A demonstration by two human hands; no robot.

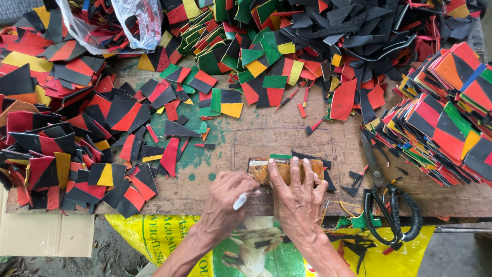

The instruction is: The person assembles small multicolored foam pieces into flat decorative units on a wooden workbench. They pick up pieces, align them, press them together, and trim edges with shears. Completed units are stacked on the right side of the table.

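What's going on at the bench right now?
A person is pressing a worn rectangular template flat on the wooden board with the right hand; dark and green pieces show under its edges. The left hand holds a white marker at the template's lower left corner. Piles of red, black, green and yellow cut pieces surround the board, and scissors lie to the right.

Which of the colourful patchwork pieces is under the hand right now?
The one beneath the brownish rectangular template, pinned by the right hand: only its green and black edges show. All other pieces lie loose in piles. The left hand holds a white pen.
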